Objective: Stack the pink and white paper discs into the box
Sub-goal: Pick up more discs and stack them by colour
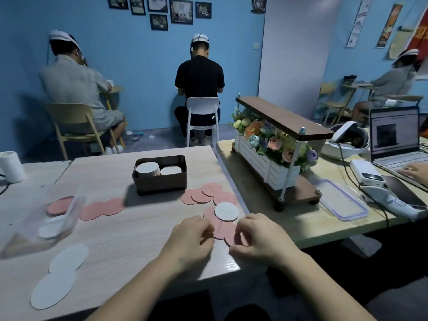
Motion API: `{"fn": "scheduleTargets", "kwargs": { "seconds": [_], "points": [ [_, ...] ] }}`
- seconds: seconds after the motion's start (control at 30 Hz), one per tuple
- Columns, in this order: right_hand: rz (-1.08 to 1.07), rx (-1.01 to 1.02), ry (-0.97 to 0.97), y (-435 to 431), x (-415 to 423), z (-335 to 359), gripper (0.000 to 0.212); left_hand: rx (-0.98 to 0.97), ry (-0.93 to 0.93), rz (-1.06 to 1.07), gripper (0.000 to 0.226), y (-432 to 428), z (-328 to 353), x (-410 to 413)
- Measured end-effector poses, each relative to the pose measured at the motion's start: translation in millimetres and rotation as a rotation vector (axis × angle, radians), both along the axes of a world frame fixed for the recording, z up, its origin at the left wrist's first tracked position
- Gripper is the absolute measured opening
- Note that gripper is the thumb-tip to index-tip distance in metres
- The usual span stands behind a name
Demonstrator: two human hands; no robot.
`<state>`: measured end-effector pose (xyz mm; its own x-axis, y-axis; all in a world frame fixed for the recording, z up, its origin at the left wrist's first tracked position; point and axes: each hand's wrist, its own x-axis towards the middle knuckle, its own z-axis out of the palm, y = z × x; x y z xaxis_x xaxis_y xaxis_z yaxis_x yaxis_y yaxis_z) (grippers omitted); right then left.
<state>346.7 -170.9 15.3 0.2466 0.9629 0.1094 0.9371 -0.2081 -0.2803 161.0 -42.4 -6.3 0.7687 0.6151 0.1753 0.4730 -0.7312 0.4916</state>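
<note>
A dark brown box (159, 181) stands mid-table with two stacks of white-topped discs (148, 169) inside. Pink discs (222, 228) lie overlapped near the table's right edge, one white disc (226, 212) on top of them. My left hand (191, 237) and my right hand (257, 237) sit on either side of this pile, fingers curled onto the pink discs' edges. More pink discs (203, 194) lie right of the box, others (102, 209) to its left. Two white discs (60, 276) lie at the front left.
A clear plastic bag (46, 223) with discs lies at the left. A flower planter with a wooden shelf (273, 144) stands on the neighbouring table at right, beside a clear lid (342, 200), devices and a laptop (393, 135). People sit on chairs beyond.
</note>
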Motion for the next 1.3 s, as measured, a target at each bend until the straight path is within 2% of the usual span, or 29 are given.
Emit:
{"fn": "scheduleTargets", "kwargs": {
  "seconds": [0.07,0.2,0.33,0.43,0.53,0.6,0.67,0.73,0.83,0.9,1.0,1.17,1.23,1.3],
  "points": [
    [-0.003,0.000,0.027,3.3,0.2,1.0,0.044,0.004,0.027,0.047,0.017,1.2,2.1,5.9],
    [-0.012,0.068,0.108,3.8,1.9,-1.7,0.047,0.053,0.146,0.168,0.040,-2.2,2.7,19.7],
    [-0.024,0.135,0.162,4.5,4.7,-1.0,0.050,0.074,0.175,0.256,0.045,-5.8,2.8,29.4],
    [-0.016,0.138,0.191,7.7,9.1,1.2,0.047,-0.023,0.159,0.326,0.038,-4.1,6.3,32.8],
    [-0.002,0.144,0.204,9.7,11.8,1.7,0.044,-0.182,0.117,0.413,0.016,4.0,4.3,27.5],
    [0.008,0.157,0.211,11.8,11.5,0.6,0.044,-0.290,0.035,0.464,0.005,11.6,1.0,18.2],
    [0.012,0.169,0.209,15.6,9.6,-1.4,0.042,-0.342,-0.046,0.487,0.005,17.0,-0.7,9.5],
    [0.002,0.181,0.209,20.0,7.7,-5.1,0.040,-0.329,-0.044,0.467,0.020,17.5,1.4,6.4],
    [-0.028,0.186,0.209,23.1,4.6,-11.0,0.038,-0.142,0.099,0.387,0.045,8.7,6.5,12.1],
    [-0.040,0.191,0.200,23.6,3.8,-13.6,0.037,-0.038,0.145,0.356,0.046,4.6,8.0,18.9],
    [-0.046,0.189,0.190,24.7,5.6,-14.4,0.037,-0.036,0.146,0.370,0.033,5.0,9.4,25.0],
    [-0.038,0.192,0.191,25.0,4.1,-15.1,0.037,-0.266,0.124,0.473,0.013,3.8,12.5,28.8],
    [-0.027,0.204,0.203,25.7,0.8,-14.8,0.037,-0.379,0.058,0.517,0.005,5.0,12.9,25.5],
    [-0.017,0.226,0.209,26.7,-1.2,-15.7,0.037,-0.546,-0.056,0.525,0.010,7.7,16.3,18.0]
  ]
}}
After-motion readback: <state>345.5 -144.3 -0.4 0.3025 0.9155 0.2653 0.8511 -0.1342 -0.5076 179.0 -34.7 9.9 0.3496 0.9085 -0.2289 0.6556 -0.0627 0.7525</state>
